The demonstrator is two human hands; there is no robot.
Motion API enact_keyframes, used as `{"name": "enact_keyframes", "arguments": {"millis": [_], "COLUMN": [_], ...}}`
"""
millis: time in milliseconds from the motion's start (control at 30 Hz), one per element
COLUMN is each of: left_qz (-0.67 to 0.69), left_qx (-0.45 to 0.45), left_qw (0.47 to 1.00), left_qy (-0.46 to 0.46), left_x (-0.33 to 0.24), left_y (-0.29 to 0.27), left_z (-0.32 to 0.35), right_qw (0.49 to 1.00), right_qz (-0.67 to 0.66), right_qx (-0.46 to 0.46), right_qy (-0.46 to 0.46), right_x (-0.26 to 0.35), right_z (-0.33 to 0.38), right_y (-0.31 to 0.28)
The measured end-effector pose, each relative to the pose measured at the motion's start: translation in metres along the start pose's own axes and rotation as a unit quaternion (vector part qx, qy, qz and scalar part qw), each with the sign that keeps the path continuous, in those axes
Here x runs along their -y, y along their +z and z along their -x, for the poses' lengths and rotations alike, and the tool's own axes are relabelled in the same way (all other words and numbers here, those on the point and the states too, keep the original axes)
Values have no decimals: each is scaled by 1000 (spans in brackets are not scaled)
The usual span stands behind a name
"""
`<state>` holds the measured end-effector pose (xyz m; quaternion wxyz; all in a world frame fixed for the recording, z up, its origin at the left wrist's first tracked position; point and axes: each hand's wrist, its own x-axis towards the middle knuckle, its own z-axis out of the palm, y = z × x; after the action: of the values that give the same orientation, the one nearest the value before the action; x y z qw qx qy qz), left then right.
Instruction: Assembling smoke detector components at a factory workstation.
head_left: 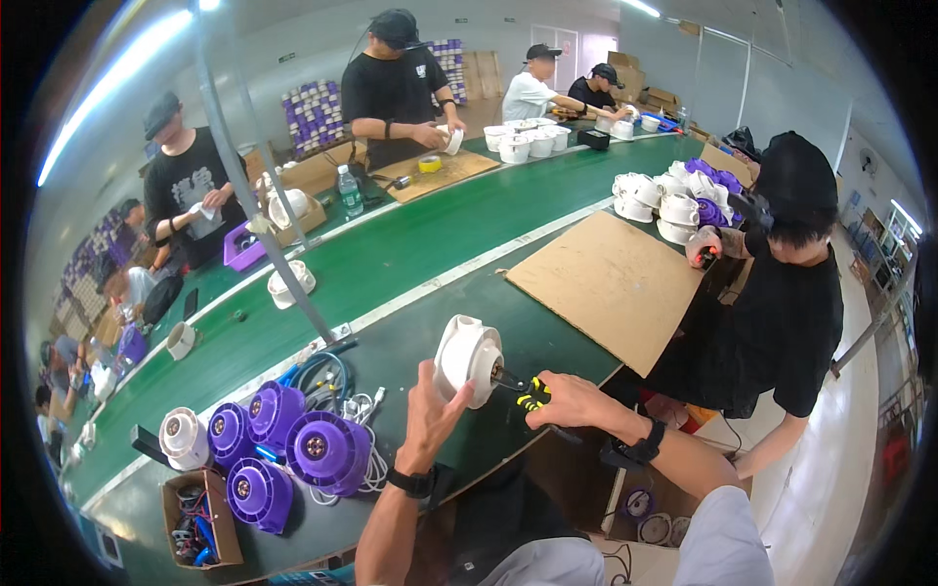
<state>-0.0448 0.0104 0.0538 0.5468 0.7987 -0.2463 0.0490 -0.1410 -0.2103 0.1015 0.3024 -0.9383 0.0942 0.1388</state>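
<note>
My left hand [428, 412] grips a white round plastic housing [463, 354] from its left side, raised over the dark green bench. In my right hand [578, 402] is a pair of pliers [532, 394] with yellow and black handles. The jaws of the pliers reach into the metal centre of the housing; what exactly they grip is too small to make out. Left of my left hand stand several purple housings [328, 452] with round metal centres. One white housing [183, 439] sits at the far end of that group.
White cables [363, 469] lie behind and beside the purple housings. A small cardboard box [203, 520] of wires stands at the near left. Beyond runs a green conveyor [420, 239], with a metal post [256, 205] before it. At right, a co-worker [796, 283] stands by a cardboard sheet [606, 283].
</note>
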Motion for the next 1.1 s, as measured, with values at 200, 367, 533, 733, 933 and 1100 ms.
{"name": "enact_keyframes", "arguments": {"millis": [200, 367, 533, 733, 933, 1100], "left_qz": [-73, -52, -109, -49, 32, 30], "left_qx": [41, 39, 82, 61, -7, 0], "left_qw": [996, 998, 989, 993, 997, 999], "left_qy": [25, -17, -61, -93, 67, 13], "left_x": [-12, -20, -44, -14, -21, -24], "left_y": [-4, -13, -33, -22, -3, -20], "left_z": [-1, -13, -47, -28, 2, -41], "right_qw": [994, 949, 892, 983, 977, 949], "right_qz": [94, 201, 292, 26, -207, 112], "right_qx": [-42, -213, -292, -159, 14, -261], "right_qy": [-23, -113, -186, -88, -56, -135], "right_x": [-5, -11, -2, -12, -28, -4], "right_z": [-3, 4, 9, 6, 1, 19], "right_y": [5, 25, 22, 24, 34, 44]}}
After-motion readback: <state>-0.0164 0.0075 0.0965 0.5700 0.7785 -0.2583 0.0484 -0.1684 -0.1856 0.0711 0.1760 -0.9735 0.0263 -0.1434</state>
